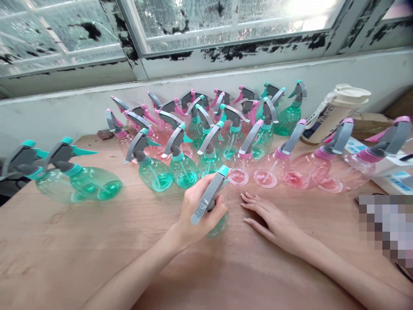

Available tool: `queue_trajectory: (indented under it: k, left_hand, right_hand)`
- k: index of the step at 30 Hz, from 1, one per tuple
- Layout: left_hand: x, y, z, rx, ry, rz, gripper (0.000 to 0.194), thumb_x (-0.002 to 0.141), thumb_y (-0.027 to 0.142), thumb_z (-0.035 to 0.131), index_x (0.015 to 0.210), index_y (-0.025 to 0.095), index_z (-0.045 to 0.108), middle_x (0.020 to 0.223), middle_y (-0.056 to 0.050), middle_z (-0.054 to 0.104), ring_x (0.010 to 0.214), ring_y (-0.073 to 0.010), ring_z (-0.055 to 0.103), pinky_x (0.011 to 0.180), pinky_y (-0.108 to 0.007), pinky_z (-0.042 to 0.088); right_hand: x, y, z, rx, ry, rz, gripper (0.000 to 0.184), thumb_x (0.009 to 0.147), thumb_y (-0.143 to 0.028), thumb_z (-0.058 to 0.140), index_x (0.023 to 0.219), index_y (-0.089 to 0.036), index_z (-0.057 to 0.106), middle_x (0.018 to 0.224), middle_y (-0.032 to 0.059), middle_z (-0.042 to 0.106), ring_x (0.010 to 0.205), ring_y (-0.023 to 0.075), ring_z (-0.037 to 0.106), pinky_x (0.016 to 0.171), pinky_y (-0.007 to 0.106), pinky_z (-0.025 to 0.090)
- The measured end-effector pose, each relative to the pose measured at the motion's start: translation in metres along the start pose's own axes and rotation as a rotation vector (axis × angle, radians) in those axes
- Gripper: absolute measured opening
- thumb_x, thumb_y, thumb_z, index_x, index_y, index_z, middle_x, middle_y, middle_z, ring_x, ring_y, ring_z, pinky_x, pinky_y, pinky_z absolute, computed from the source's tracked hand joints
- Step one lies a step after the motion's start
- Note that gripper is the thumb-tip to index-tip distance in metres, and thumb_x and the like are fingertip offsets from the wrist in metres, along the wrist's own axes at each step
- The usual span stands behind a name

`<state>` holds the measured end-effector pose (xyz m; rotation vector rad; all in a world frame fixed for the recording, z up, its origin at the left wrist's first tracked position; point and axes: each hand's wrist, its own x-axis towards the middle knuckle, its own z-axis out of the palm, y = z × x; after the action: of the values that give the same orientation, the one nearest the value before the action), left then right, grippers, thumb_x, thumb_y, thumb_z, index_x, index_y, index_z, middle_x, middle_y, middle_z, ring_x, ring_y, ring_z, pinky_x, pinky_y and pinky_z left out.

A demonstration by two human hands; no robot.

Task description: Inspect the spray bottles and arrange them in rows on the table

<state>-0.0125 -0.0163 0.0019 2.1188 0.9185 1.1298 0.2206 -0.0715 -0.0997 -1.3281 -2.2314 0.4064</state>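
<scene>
My left hand is wrapped round the neck of a green spray bottle with a grey and teal trigger head. Its body is mostly hidden by my fingers. To the right, my right hand rests on the tabletop, fingers stretched out and holding nothing. Just beyond my hands, a row of green spray bottles continues into pink spray bottles on the right. More green and pink bottles crowd behind them. Two green spray bottles stand apart at the left.
A cream lidded tumbler stands at the back right, in front of a cardboard box. White power strips and a blurred-out item lie along the right edge. Behind the wooden table are a white wall and windows.
</scene>
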Motion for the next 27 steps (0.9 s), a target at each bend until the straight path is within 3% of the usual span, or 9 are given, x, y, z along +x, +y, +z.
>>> queue_trajectory:
  k: [5,10,12,16,19,21,24,27]
  left_hand:
    - [0.005,0.005,-0.001,0.030,-0.017,-0.007,0.027,0.080,0.017,0.056,0.106,0.020,0.060,0.088,-0.002,0.063,0.066,-0.0124,0.058,0.068,-0.027,0.051]
    - [0.009,0.006,0.000,0.040,-0.028,0.000,0.008,0.080,0.022,0.063,0.082,0.019,0.057,0.079,0.002,0.061,0.051,-0.0067,0.048,0.056,-0.023,0.046]
    - [0.009,0.006,0.000,0.034,-0.033,-0.008,0.010,0.080,0.024,0.063,0.087,0.019,0.058,0.079,0.001,0.061,0.054,-0.0081,0.050,0.059,-0.024,0.047]
    - [0.005,0.006,0.000,0.047,0.006,-0.011,0.032,0.077,0.026,0.065,0.108,0.020,0.059,0.080,0.000,0.063,0.060,-0.0115,0.051,0.063,-0.027,0.049]
    - [0.000,0.004,0.003,0.001,0.049,-0.009,0.039,0.077,0.024,0.065,0.114,0.021,0.053,0.094,-0.002,0.067,0.059,-0.0099,0.053,0.062,-0.026,0.050]
    - [-0.003,0.003,0.006,-0.014,0.089,-0.044,0.038,0.077,0.023,0.065,0.113,0.022,0.051,0.103,-0.003,0.067,0.058,-0.0078,0.054,0.062,-0.025,0.050]
    - [-0.011,0.004,0.009,0.020,0.110,-0.171,0.030,0.081,0.024,0.065,0.109,0.022,0.055,0.087,0.002,0.065,0.055,-0.0079,0.053,0.060,-0.024,0.050]
    - [-0.023,0.006,0.004,0.050,0.085,-0.237,0.018,0.087,0.029,0.062,0.103,0.021,0.064,0.080,0.001,0.065,0.065,-0.0127,0.060,0.067,-0.028,0.054]
  right_hand:
    - [0.000,-0.002,-0.001,0.017,0.002,0.001,0.037,0.098,-0.032,0.050,0.133,-0.022,0.054,0.149,0.0115,0.050,0.139,0.0271,0.044,0.114,0.054,0.038]
    - [0.000,-0.001,-0.001,0.023,0.017,-0.001,0.038,0.097,-0.031,0.052,0.134,-0.024,0.055,0.148,0.0106,0.051,0.138,0.0277,0.044,0.114,0.054,0.039]
    - [0.000,-0.001,0.000,0.016,0.011,-0.001,0.038,0.097,-0.032,0.051,0.134,-0.023,0.054,0.149,0.0109,0.050,0.139,0.0275,0.043,0.114,0.054,0.039]
    - [0.000,0.000,0.000,0.020,0.010,-0.001,0.038,0.097,-0.032,0.051,0.134,-0.023,0.054,0.149,0.0107,0.049,0.139,0.0274,0.043,0.114,0.054,0.039]
    - [-0.001,0.001,0.001,0.018,0.013,-0.006,0.037,0.097,-0.032,0.051,0.133,-0.023,0.054,0.149,0.0112,0.049,0.139,0.0276,0.043,0.114,0.055,0.038]
    - [-0.001,0.001,0.002,0.018,0.014,-0.014,0.037,0.097,-0.032,0.051,0.133,-0.023,0.054,0.149,0.0115,0.050,0.139,0.0279,0.044,0.114,0.055,0.038]
    - [-0.001,0.002,0.003,0.021,0.030,-0.023,0.037,0.097,-0.032,0.052,0.133,-0.024,0.055,0.147,0.0112,0.052,0.137,0.0284,0.046,0.113,0.056,0.038]
    - [-0.002,0.003,0.004,0.002,0.029,-0.033,0.037,0.097,-0.033,0.051,0.133,-0.024,0.055,0.146,0.0113,0.053,0.137,0.0287,0.046,0.112,0.055,0.040]
